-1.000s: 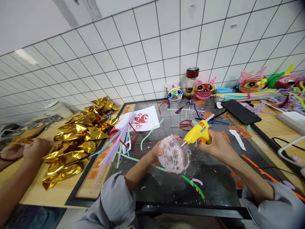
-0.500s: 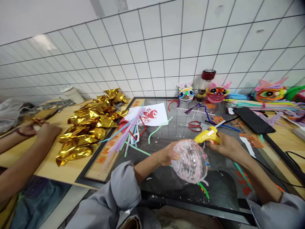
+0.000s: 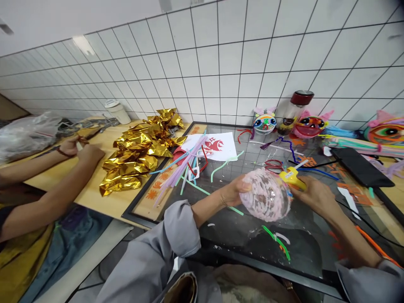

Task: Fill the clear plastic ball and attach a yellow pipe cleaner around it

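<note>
My left hand [image 3: 235, 191] grips the left side of a clear round plastic shell [image 3: 265, 198], which is partly covered in pale pink fuzzy strips. In my right hand [image 3: 315, 193] is a yellow glue gun [image 3: 292, 177] with a white glue stick coming out of its back. The gun's front end is against or just behind the shell's upper right edge; I cannot tell whether it touches. Small coloured bits show along the shell's right rim. Below the shell, a green pipe cleaner [image 3: 276, 240] lies on the dark glass tabletop [image 3: 233, 235].
Red-handled scissors [image 3: 274, 165], a black phone [image 3: 361, 166] and a bundle of pipe cleaners [image 3: 181, 166] lie around. Finished-looking animal heads [image 3: 264, 121] and a red-lidded bottle [image 3: 292, 111] line the wall. Gold foil [image 3: 139, 153] separates me from another person's hands [image 3: 85, 151].
The view has swung left, so everything appears further right. The shell has been raised and turned a little, showing more of the green pipe cleaner. Both my hands keep their holds.
</note>
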Demonstrator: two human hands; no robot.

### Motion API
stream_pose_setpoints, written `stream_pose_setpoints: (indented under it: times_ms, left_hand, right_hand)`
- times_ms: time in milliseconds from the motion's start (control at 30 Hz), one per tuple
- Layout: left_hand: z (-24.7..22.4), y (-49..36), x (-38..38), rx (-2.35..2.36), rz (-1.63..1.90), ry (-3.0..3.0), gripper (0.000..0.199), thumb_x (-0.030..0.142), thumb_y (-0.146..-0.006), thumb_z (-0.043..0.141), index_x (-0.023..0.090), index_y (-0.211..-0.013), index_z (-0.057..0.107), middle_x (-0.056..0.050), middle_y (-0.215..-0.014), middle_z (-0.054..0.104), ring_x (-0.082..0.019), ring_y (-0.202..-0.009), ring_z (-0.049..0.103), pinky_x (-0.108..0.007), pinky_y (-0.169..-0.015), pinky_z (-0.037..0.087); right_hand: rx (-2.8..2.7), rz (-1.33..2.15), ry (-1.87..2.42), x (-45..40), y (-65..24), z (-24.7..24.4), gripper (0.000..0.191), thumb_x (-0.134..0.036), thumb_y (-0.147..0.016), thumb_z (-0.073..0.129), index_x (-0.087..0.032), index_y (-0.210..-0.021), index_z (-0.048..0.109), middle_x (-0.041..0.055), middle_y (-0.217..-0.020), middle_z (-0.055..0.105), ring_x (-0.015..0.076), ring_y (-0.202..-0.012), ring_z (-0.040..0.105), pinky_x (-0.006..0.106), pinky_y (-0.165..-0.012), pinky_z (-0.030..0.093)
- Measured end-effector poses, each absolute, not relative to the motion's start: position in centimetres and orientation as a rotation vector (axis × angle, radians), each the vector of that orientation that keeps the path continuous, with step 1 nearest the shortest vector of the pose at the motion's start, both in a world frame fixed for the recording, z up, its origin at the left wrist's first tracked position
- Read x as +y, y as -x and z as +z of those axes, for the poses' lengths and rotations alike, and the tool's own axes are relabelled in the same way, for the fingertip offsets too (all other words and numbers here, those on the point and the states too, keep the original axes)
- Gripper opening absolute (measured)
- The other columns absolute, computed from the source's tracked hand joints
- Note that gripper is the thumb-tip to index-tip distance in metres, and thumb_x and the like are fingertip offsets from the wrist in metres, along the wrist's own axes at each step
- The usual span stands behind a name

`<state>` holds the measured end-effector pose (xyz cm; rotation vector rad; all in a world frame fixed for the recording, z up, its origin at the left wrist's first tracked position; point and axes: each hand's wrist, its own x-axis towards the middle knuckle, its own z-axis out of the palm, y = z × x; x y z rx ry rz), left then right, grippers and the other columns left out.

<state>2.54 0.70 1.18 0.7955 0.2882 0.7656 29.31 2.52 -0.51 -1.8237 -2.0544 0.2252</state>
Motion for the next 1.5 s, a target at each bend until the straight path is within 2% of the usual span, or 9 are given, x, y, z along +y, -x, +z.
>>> stream_pose_setpoints:
  times_ms: [200,467,700,833,1033,1167,1300,1433,1500]
  left_hand:
    - [1.2,-2.4,0.7,0.279,0.793,-0.825,0.079,0.049,-0.045,0.086,0.013,-0.114,0.068,-0.016,-0.105,0.075,-0.032,-0.098,0.071,-0.041,-0.086,0.054]
    - [0.6,-2.2,0.6,0.361,0.830,-0.802,0.070,0.043,-0.043,0.084,0.012,-0.103,0.069,-0.013,-0.090,0.077,-0.031,-0.087,0.073,-0.037,-0.078,0.055]
    - [1.4,-1.8,0.3,0.329,0.799,-0.798,0.082,0.046,-0.045,0.085,0.015,-0.118,0.064,-0.015,-0.105,0.076,-0.038,-0.106,0.070,-0.050,-0.093,0.054]
    - [2.0,-1.7,0.1,0.295,0.801,-0.866,0.080,0.055,-0.045,0.084,0.015,-0.112,0.066,-0.016,-0.105,0.076,-0.042,-0.109,0.069,-0.056,-0.095,0.053]
    - [1.5,-2.0,-0.3,0.330,0.820,-0.875,0.073,0.055,-0.044,0.085,0.012,-0.101,0.070,-0.015,-0.092,0.077,-0.043,-0.109,0.069,-0.054,-0.096,0.053]
    - [1.3,-2.0,-0.3,0.338,0.799,-0.863,0.074,0.050,-0.046,0.084,0.010,-0.107,0.068,-0.016,-0.093,0.077,-0.042,-0.107,0.069,-0.052,-0.094,0.054]
    - [1.3,-2.2,-0.3,0.325,0.775,-0.811,0.077,0.043,-0.044,0.083,0.014,-0.114,0.067,-0.013,-0.101,0.077,-0.036,-0.101,0.072,-0.047,-0.090,0.056]
    - [1.2,-2.7,-0.4,0.309,0.821,-0.848,0.072,0.051,-0.040,0.082,0.013,-0.100,0.071,-0.014,-0.096,0.076,-0.036,-0.100,0.071,-0.043,-0.087,0.055]
    - [1.4,-2.8,-0.5,0.311,0.831,-0.864,0.075,0.054,-0.040,0.080,0.013,-0.101,0.072,-0.015,-0.096,0.076,-0.036,-0.099,0.071,-0.043,-0.086,0.055]
  right_hand:
    - [-2.034,0.123,1.911,2.3,-28.0,-0.4,0.037,-0.047,-0.086,0.051,-0.014,-0.092,0.066,0.0198,-0.096,0.071,0.0356,-0.090,0.067,0.039,-0.073,0.045]
    - [-2.066,0.046,1.879,2.7,-27.5,-1.2,0.035,-0.043,-0.084,0.056,-0.013,-0.095,0.071,0.0146,-0.085,0.069,0.0309,-0.078,0.066,0.035,-0.066,0.043]
    - [-2.034,0.037,1.940,2.1,-26.1,-1.1,0.036,-0.041,-0.086,0.057,-0.013,-0.104,0.072,0.0145,-0.094,0.069,0.0293,-0.083,0.065,0.034,-0.068,0.041]
    - [-2.023,0.040,1.986,1.7,-25.3,-1.0,0.031,-0.038,-0.087,0.059,-0.015,-0.104,0.072,0.0138,-0.100,0.070,0.0294,-0.092,0.065,0.033,-0.072,0.040]
    - [-2.041,0.055,2.065,1.5,-24.6,-0.7,0.035,-0.038,-0.088,0.057,-0.014,-0.109,0.072,0.0141,-0.101,0.070,0.0288,-0.094,0.065,0.033,-0.071,0.039]
    - [-2.065,0.039,2.106,1.5,-24.4,-0.6,0.036,-0.040,-0.090,0.054,-0.016,-0.111,0.071,0.0141,-0.105,0.070,0.0285,-0.099,0.064,0.033,-0.073,0.040]
    - [-2.101,-0.011,2.127,1.3,-24.3,-0.5,0.037,-0.038,-0.091,0.052,-0.016,-0.114,0.070,0.0158,-0.108,0.070,0.0307,-0.102,0.062,0.035,-0.075,0.040]
    - [-2.165,-0.087,2.068,1.0,-24.4,-0.2,0.033,-0.033,-0.091,0.051,-0.015,-0.112,0.071,0.0179,-0.108,0.069,0.0320,-0.097,0.062,0.038,-0.075,0.041]
    - [-2.194,-0.127,2.017,0.9,-24.7,0.2,0.029,-0.029,-0.089,0.053,-0.016,-0.108,0.071,0.0188,-0.105,0.070,0.0323,-0.093,0.062,0.039,-0.073,0.041]
